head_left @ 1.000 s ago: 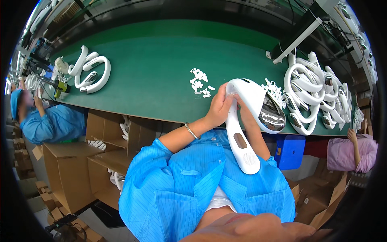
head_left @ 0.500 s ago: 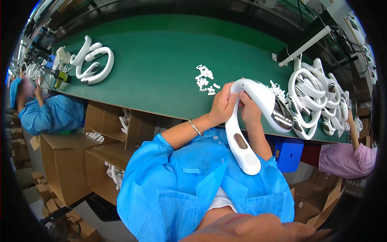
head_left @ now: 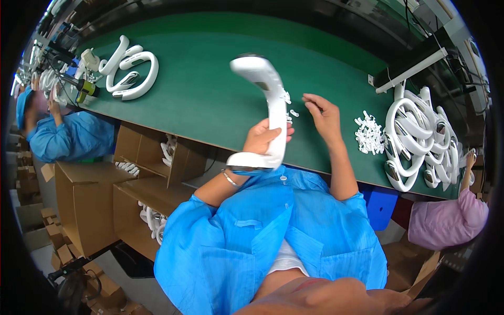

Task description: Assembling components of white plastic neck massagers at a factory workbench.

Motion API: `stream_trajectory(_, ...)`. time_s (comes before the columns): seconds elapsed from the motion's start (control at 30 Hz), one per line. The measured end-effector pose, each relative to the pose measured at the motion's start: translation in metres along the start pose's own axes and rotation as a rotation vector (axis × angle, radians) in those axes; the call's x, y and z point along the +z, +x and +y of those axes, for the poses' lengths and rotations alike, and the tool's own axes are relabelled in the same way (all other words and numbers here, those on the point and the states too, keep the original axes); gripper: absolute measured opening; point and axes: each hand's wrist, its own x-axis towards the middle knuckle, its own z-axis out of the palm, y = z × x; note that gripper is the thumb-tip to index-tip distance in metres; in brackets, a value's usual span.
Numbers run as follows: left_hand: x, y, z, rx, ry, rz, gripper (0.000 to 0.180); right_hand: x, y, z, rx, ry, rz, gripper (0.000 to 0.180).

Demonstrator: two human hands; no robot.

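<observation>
While the left hand (head_left: 265, 139) grips a curved white plastic piece (head_left: 264, 107) upright above the green surface (head_left: 210, 89), the right hand (head_left: 323, 113) rests empty, fingers loosely curled, near small white parts (head_left: 369, 132).

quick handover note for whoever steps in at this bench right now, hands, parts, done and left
Left hand: gripping a white curved housing, raised over the belt.
Right hand: empty, fingers curled by a few small white clips on the belt.
Parts: clip pile to the right, stack of white housings beyond it, more housings far left.
Done: one housing is in hand.
Left: whether a clip is fitted on it cannot be seen; the right-hand stack is untouched.
</observation>
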Motion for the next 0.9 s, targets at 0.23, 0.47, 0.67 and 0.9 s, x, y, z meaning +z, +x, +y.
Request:
stream_trajectory(0.23, -0.007, -0.008, 0.034, 0.071, 0.210, 0.118, 0.040, 0.002, -0.001, 0.000, -0.326, -0.549, -0.277, 0.020)
stream_trajectory(0.47, -0.009, 0.012, 0.027, 0.040, 0.384, 0.128, 0.045, 0.003, -0.011, 0.010, 0.051, -0.125, -0.114, 0.012)
stream_trajectory(0.67, 0.024, 0.010, 0.027, 0.002, 0.233, -0.009, 0.050, -0.009, -0.023, -0.022, 0.217, 0.492, -0.149, 0.010)
stream_trajectory(0.9, 0.025, 0.016, 0.002, 0.052, 0.280, 0.010, 0.041, -0.017, -0.032, -0.033, 0.179, 0.753, -0.079, 0.014)
